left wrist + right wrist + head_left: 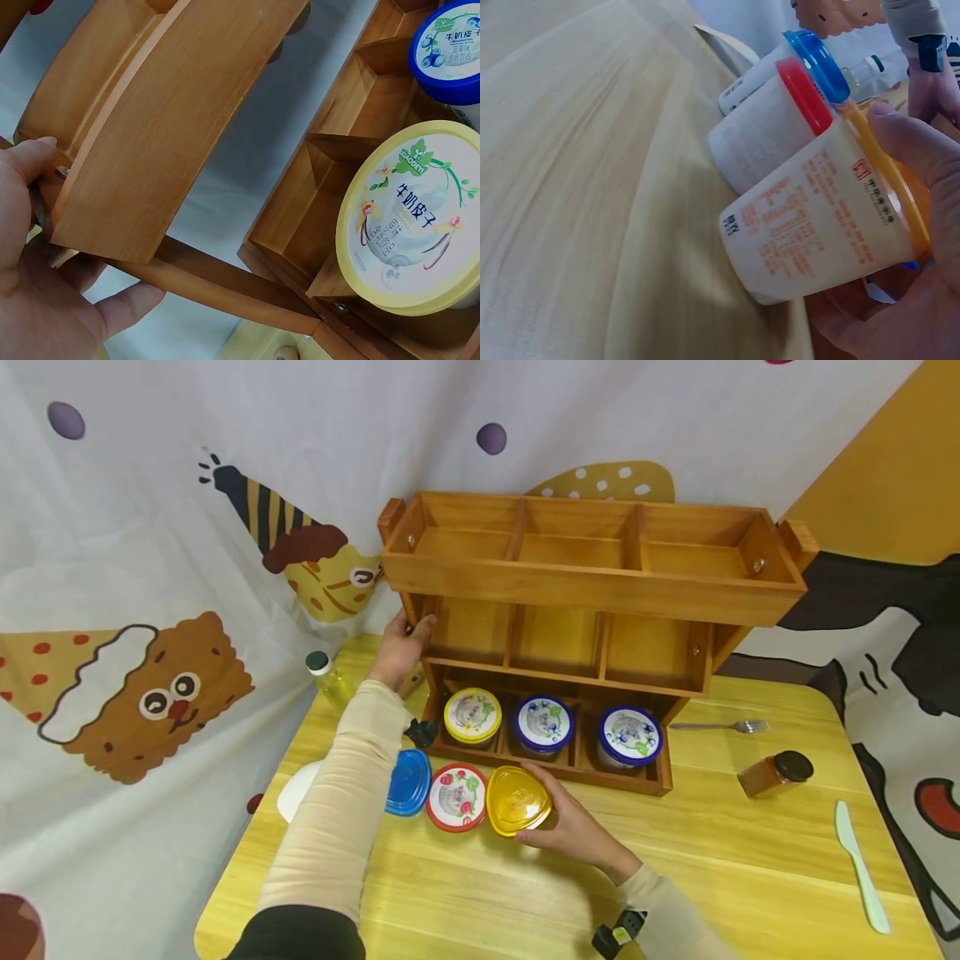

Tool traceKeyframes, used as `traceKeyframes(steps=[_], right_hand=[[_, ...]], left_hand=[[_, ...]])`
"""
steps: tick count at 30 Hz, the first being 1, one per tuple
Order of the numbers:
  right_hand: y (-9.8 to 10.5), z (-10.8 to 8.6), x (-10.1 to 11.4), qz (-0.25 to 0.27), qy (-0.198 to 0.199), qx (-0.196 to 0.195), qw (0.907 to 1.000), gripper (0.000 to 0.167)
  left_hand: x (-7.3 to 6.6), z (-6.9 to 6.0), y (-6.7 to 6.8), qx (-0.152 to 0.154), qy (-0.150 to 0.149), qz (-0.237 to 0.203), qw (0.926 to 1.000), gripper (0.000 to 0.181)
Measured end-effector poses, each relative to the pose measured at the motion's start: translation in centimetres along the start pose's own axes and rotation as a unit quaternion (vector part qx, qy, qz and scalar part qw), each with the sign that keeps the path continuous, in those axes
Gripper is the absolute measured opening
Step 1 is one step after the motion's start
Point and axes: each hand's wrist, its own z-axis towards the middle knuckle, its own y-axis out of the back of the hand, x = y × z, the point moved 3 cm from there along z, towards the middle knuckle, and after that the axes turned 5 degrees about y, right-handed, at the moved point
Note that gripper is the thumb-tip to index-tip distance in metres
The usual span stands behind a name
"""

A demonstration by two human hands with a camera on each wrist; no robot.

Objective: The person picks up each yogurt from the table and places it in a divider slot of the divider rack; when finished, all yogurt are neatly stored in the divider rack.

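A wooden three-tier rack [600, 589] stands on the table. My left hand [401, 650] grips its left side at the middle tier, the thumb over the edge in the left wrist view. At the rack's front, my right hand [566, 831] holds a tub with a yellow lid [516, 802], fingers and thumb around its rim. Beside it are a red-lidded tub [457, 797] and a blue-lidded tub [408, 782], partly behind my left sleeve. The bottom tier holds a pale-yellow-lidded tub [412, 217] and two tubs with dark blue lids [543, 725].
On the right lie a fork [738, 726], a jar with a black lid [776, 774] and a pale green knife [858, 864]. At the left are a bottle with a dark cap [330, 679] and a white object [298, 789]. A printed cloth hangs behind the table.
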Motion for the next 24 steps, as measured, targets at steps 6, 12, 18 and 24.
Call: traceKeyframes(steps=[6,12,18,24], right_hand=[[-0.3,0.0,-0.7,0.043,-0.008,-0.003,0.999,0.1],[-0.3,0.0,-1.1,0.071,-0.028,-0.008,0.997,0.099],[-0.4,0.0,-1.3,0.069,-0.037,-0.019,0.9968,0.098],[-0.6,-0.3,-1.3,0.083,-0.05,-0.033,0.9947,0.096]], left_hand=[[0.3,0.3,0.0,-0.001,-0.002,0.004,1.0,0.05],[-1.7,-1.6,-0.2,0.01,0.004,0.011,0.9999,0.049],[-1.9,-1.9,-0.2,0.008,0.001,0.011,0.9999,0.048],[0.3,0.4,0.0,-0.007,-0.01,0.0,0.9999,0.047]])
